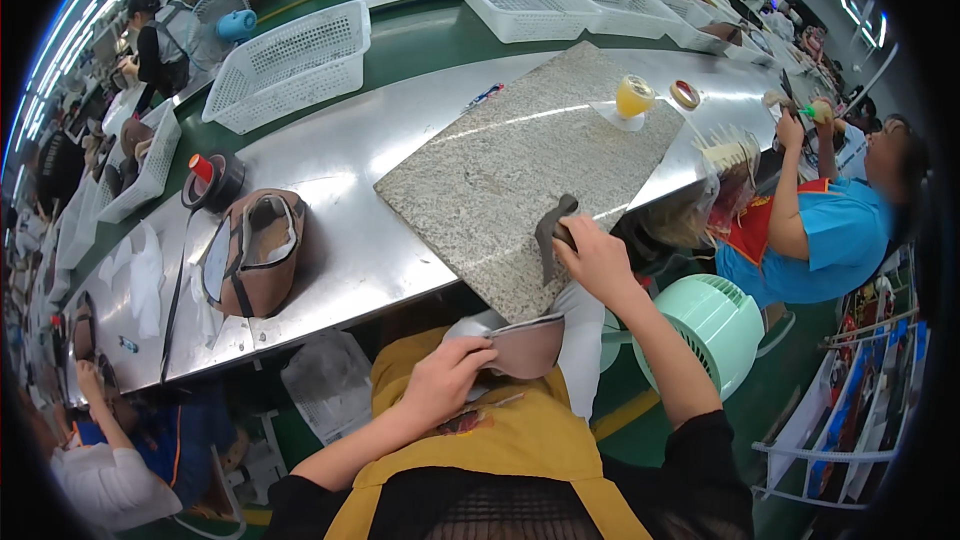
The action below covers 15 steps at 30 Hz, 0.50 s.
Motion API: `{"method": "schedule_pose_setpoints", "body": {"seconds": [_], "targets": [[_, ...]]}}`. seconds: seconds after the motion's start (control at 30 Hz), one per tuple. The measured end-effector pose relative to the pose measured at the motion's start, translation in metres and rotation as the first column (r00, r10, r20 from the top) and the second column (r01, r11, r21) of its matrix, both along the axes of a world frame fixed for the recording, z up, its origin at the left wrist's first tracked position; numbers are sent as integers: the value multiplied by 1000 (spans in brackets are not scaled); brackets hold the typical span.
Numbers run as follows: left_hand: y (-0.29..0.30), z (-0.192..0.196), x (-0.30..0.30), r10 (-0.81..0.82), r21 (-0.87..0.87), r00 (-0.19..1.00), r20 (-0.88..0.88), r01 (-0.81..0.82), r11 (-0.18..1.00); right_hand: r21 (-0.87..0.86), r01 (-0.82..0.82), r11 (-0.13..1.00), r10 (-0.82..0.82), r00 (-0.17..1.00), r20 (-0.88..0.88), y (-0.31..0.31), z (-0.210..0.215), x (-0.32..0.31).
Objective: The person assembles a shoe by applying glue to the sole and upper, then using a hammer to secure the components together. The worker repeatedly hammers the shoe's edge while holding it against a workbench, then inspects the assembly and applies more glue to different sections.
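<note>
My left hand (447, 378) is closed on a curved brown piece (530, 348) with a pale lining and dark edging, like part of a shoe upper. It is held over my lap, against the near corner of a speckled stone slab (480, 190). Over the slab's right near edge, my right hand (597, 258) pinches a thin, wavy dark brown piece (547, 238); its fingers hide part of it. A plastic cup of yellow paste (635, 97) and a tape roll (685, 94) stand toward the far right.
A brown stitched bundle (262, 252) sits left on the metal table (350, 155), near a black round holder (222, 186). White baskets (300, 60) line the far side. A green fan (703, 335) and a co-worker in blue (850, 230) are at the right.
</note>
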<state>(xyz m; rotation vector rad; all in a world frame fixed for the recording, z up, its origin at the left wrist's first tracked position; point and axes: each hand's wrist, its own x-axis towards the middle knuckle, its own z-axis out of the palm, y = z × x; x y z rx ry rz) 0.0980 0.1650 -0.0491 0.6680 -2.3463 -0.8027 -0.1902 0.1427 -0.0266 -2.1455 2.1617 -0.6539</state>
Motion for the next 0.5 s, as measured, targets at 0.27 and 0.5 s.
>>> {"method": "schedule_pose_setpoints", "body": {"seconds": [0.27,0.5], "targets": [[-13,89,80,262,285,965,-9,-249,926,-258,36,965,-71,989,-129,3,-12,0],[-104,125,56,316,697,910,-269,-43,716,-63,-38,997,72,668,740,27,22,21]]}}
